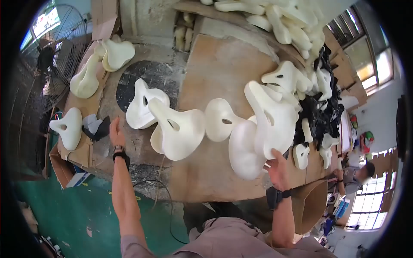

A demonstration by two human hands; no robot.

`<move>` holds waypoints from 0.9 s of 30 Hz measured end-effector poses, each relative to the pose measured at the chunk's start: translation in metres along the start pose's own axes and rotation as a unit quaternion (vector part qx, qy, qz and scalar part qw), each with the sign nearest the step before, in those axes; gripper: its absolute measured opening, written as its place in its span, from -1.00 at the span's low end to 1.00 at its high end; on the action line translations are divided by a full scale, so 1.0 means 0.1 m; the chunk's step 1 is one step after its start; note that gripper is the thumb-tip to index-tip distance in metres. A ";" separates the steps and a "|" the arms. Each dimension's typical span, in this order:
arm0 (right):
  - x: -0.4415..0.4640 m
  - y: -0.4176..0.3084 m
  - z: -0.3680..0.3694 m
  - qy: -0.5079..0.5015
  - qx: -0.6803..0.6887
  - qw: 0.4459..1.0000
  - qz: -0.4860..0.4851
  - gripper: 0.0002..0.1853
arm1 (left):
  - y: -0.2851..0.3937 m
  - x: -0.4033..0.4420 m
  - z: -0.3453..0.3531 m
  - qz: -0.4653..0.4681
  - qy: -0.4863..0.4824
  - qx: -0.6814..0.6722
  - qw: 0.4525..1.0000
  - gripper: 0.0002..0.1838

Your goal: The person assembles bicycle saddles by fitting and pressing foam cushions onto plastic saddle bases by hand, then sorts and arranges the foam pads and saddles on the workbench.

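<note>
White bicycle saddle foam pads, each with a slot in the middle, lie across the workbench. My right hand [278, 171] pinches the lower rim of a large saddle pad [275, 124], thumb on top and fingers beneath. Under and left of that pad is another rounded white pad [246, 150]. My left hand [116, 133] is over the left part of the bench, fingers stretched out and holding nothing. Just left of it lies a grey and black cloth [97, 127]. Between my hands are a saddle pad [183, 133] and a smaller-looking pad [219, 120].
A fan [47, 58] stands at the far left. White pads [288, 26] are heaped on a shelf at the back right, above a pile of black parts [320, 116]. A cable [170, 202] hangs at the bench's front. Another person [352, 176] is at the right.
</note>
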State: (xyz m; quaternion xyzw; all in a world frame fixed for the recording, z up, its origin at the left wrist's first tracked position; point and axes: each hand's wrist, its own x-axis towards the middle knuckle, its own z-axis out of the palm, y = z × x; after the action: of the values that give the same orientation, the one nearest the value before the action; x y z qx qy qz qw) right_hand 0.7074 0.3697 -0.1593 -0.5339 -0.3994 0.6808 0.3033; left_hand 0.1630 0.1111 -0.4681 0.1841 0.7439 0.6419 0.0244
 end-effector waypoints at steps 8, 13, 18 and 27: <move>0.01 0.36 -0.49 0.003 0.039 0.998 0.054 -0.61 | 0.98 -2.20 -0.84 -0.090 -0.018 0.042 0.995 -0.82; 0.42 0.59 -0.22 -0.049 0.005 0.997 0.056 -0.53 | 1.35 -3.59 -1.22 -0.176 0.105 0.066 0.977 -0.82; 0.71 0.86 0.05 -0.061 -0.240 0.968 0.032 -0.37 | 1.63 -3.52 -1.61 -0.189 0.161 0.024 0.968 -0.75; 0.53 0.95 0.36 0.036 -0.290 0.956 0.029 -0.33 | 1.07 -1.28 -2.04 -0.056 0.217 0.303 0.926 -0.32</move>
State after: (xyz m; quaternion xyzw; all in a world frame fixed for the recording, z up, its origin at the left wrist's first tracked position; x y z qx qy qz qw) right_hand 0.6605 0.3592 -0.2636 -0.6341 -0.5531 0.5247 0.1294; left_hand 0.2522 -0.1097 -0.3552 -0.0032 0.8993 0.4075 -0.1589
